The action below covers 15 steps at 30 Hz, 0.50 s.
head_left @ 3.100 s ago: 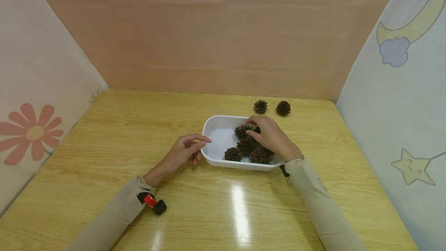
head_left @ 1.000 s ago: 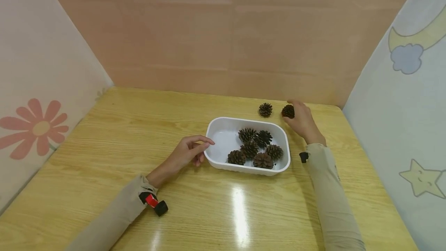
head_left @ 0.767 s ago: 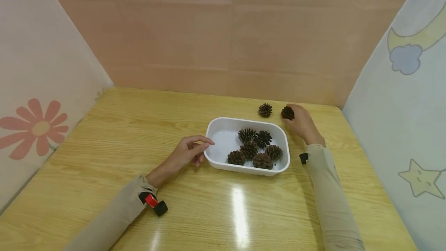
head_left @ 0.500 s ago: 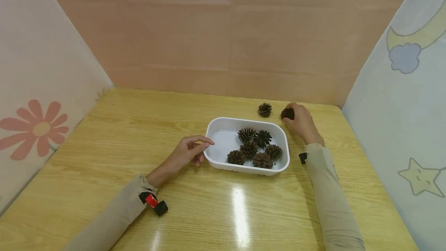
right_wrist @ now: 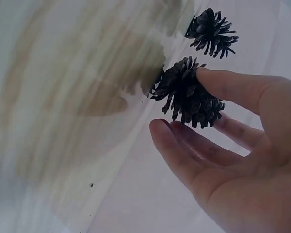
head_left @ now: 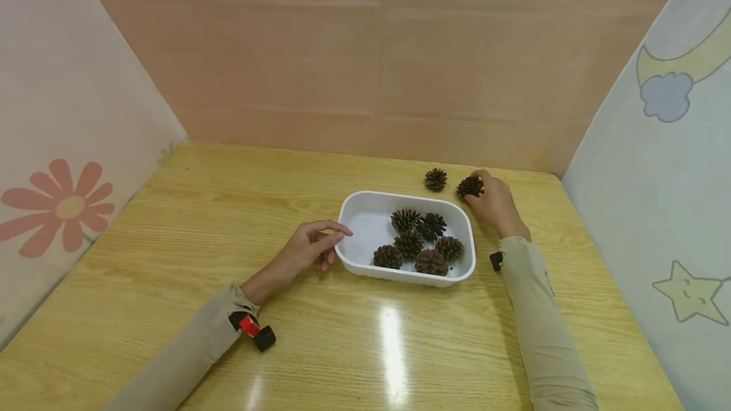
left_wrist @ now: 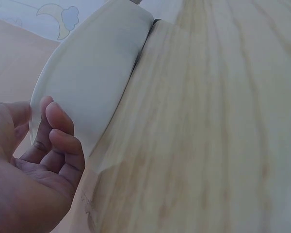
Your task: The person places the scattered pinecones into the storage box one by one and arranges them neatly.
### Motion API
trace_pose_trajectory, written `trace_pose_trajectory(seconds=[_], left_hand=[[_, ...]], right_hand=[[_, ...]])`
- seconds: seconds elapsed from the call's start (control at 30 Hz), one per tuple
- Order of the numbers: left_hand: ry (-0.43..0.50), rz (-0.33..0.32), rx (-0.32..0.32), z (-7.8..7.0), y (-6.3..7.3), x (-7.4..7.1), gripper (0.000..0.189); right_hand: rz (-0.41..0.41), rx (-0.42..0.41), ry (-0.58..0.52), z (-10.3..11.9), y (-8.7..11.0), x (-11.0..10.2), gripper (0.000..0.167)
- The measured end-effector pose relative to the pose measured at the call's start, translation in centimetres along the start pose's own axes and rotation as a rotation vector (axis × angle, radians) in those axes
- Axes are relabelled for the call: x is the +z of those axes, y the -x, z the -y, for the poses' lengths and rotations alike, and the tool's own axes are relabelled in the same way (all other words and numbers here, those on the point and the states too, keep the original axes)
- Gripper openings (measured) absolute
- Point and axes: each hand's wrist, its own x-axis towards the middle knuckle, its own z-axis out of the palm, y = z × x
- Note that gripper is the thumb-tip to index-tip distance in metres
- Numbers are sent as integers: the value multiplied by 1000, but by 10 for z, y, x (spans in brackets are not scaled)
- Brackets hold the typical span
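My left hand (head_left: 305, 247) pinches the left rim of a white plastic basin (head_left: 365, 266), the index finger reaching over the edge. In the left wrist view the other fingers (left_wrist: 68, 150) curl beside the basin's outer wall (left_wrist: 94, 68). Several brown pine cones (head_left: 408, 243) lie in the basin, mostly in its right half. Behind its right corner, my right hand (head_left: 498, 205) holds a pine cone (head_left: 469, 188) between thumb and fingers. The right wrist view has the thumb (right_wrist: 228, 87) against that cone's scales. Another pine cone (head_left: 436, 179) sits on the table just left of it.
The wooden table (head_left: 308, 347) ends at a brown back panel (head_left: 342, 68). Pale side panels with a flower (head_left: 68, 208) and a star (head_left: 688, 290) drawn on them flank it. Both forearms wear beige sleeves (head_left: 537, 316).
My right hand has moved from the basin to the right-hand pine cone on the table, taken hold of it and shifted it slightly toward me. The left hand stays at the rim.
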Motion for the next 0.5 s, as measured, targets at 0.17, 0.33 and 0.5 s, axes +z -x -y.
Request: trace_pose_trajectory(seconds=[0.17,0.33,0.5], left_hand=[[10,-1,-10,0,0,0,30],[12,-4,-14,-1,-1,0,26],[14,0,-10,-1,-1,0,26]], right_hand=[[-10,9,-10,0,0,1,53],[-10,17,-6,1,0,0,53],[-7,11,-2,1,0,-1,53]])
